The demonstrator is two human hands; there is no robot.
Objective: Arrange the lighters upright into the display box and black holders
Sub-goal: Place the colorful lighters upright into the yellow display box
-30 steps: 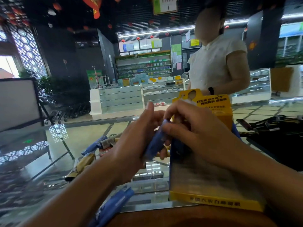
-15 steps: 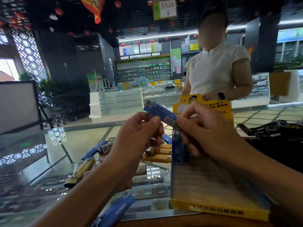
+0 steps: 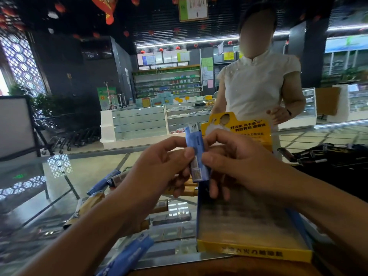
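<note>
Both hands pinch one blue lighter [image 3: 196, 154] between them. The left hand [image 3: 159, 166] grips it with thumb and forefinger on its left side; the right hand [image 3: 237, 166] grips the right side, its lower fingers curled beneath. The lighter stands nearly upright, metal head up, above the far end of the box [image 3: 253, 253] and clear of it.

The box lies on the glass table [image 3: 59, 196], yellow front wall toward the wearer and yellow header card standing at the far end. Its interior is blurred; whether any lighters already stand inside cannot be told.

Loose lighters [image 3: 103, 182], blue and tan, lie flat on the table left of the box. One more blue lighter [image 3: 127, 257] lies at the near edge, beside the left forearm. Dark items at far right may be the black holders [image 3: 328, 156]; detail is too poor to confirm.

Hazards, as judged:
- Release before the base is seated: the lighter will likely topple flat inside the box.
- Transfer from two hands to one: the smooth wrapped body may slip from a light pinch and drop onto the glass.
- Left forearm sweep: it may push the near lighter off the table edge.
- Downward pressure on the box: it may slide on the glass.
</note>
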